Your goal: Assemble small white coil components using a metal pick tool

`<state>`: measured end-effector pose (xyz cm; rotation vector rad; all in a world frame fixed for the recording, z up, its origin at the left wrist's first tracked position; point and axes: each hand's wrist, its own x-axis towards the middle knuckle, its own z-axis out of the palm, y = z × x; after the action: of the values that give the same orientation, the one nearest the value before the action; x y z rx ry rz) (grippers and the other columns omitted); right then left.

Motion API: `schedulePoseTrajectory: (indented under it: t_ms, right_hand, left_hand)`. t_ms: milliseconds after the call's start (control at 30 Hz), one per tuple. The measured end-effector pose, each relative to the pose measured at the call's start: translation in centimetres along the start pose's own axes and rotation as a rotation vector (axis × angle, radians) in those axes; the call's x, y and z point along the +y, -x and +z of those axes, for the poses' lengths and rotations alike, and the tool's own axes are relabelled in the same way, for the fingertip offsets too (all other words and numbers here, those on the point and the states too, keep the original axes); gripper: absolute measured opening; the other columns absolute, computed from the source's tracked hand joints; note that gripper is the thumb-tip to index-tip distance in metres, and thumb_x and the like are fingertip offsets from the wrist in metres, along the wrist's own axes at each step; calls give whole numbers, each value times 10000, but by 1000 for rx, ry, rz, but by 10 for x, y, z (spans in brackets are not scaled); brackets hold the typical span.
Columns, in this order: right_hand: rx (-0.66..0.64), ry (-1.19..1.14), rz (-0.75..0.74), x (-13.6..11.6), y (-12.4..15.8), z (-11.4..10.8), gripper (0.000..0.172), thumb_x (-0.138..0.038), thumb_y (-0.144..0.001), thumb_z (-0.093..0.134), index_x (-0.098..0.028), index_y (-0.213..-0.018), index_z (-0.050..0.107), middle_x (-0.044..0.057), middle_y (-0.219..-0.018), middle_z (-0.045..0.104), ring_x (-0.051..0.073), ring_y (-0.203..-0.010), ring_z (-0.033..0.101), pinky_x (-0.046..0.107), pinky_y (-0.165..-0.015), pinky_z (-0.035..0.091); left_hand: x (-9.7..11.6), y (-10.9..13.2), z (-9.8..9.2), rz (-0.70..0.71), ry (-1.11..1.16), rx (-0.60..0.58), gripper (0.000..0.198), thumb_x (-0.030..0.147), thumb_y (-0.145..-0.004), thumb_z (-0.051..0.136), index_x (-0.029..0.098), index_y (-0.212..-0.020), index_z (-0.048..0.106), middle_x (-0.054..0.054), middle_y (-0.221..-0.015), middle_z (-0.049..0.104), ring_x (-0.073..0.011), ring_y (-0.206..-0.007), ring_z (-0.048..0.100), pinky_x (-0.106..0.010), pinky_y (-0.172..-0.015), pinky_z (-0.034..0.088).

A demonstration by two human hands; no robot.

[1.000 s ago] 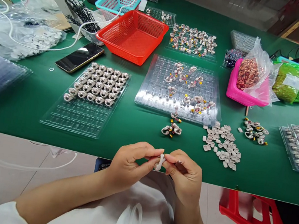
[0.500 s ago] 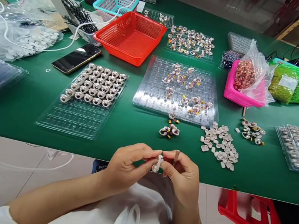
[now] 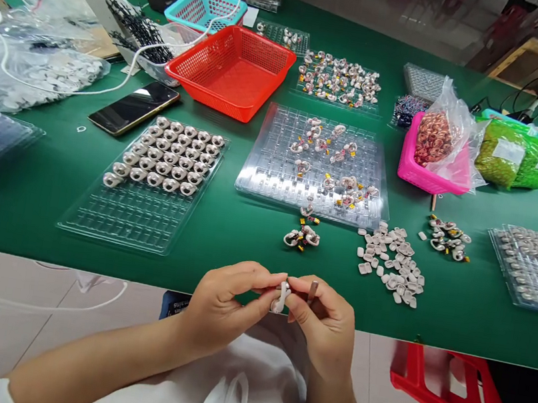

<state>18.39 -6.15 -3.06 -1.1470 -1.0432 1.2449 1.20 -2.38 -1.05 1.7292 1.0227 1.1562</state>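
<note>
At the front table edge, my left hand (image 3: 228, 300) is closed, its thumb and fingertips pinching a small white clip-shaped earphone (image 3: 280, 297). My right hand (image 3: 326, 321) meets it from the other side, fingertips against the earphone. A thin brown flat stick (image 3: 313, 291) pokes up between the right thumb and fingers; its lower part is hidden. Just beyond lies a small pile of earphone parts (image 3: 302, 237) with yellow-taped wires. To the right are loose white caps (image 3: 398, 264). A clear tray (image 3: 265, 160) behind carries more wired earphone parts.
On the left, a clear tray (image 3: 109, 221) holds rows of silvery-white shells beside a phone (image 3: 134, 107). Further back stand a red basket (image 3: 246, 80) and a blue basket (image 3: 204, 10). A pink basket (image 3: 431, 180) and another filled tray (image 3: 536, 268) are at right.
Both hands stay together at the earphone, with only slight finger shifts. The whole view has moved a little; nothing was put down or picked up.
</note>
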Motion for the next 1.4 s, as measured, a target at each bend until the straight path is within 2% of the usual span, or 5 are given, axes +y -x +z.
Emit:
schedulePoseTrajectory:
  t_ms: [333,500,767,1033,1400]
  right_hand:
    - [42,-38,-62,10,4,3,76,-260,-888,760,-255,-958,790,35,-862,731,141,-666,667,214,-478,562]
    - [-15,61,-145,10,6,1,215,-179,-925,704,-296,-1094,768,37,-952,713,121,-673,630,228,-537,539]
    - [-24,83,-276,16,6,2,346,-63,-910,657,-330,-1117,733,30,-960,666,121,-683,597,227,-536,485]
    - [-6,194,-324,17,6,4,332,-1,-853,630,-278,-1034,651,23,-950,664,154,-845,642,238,-660,534]
    - [-28,-116,-128,15,3,1,160,-123,-927,679,-267,-982,722,9,-898,674,106,-690,614,201,-551,482]
  left_hand:
    - [-1,0,1,-23,51,7,274,44,-818,713,196,-1011,835,-32,-705,769,-131,-631,706,-184,-599,565]
    - [-2,1,3,-64,78,5,268,48,-812,712,196,-997,838,-41,-716,775,-137,-636,713,-192,-606,576]
    - [5,-4,11,-421,375,69,141,114,-770,762,185,-866,837,-33,-739,755,-144,-648,733,-189,-594,606]
    - [8,-8,11,-528,492,126,162,84,-682,832,180,-812,841,-9,-722,750,-105,-641,705,-146,-601,593]
    - [5,-11,7,-608,625,-25,127,127,-704,860,164,-825,846,-27,-724,756,-108,-613,702,-168,-599,598]
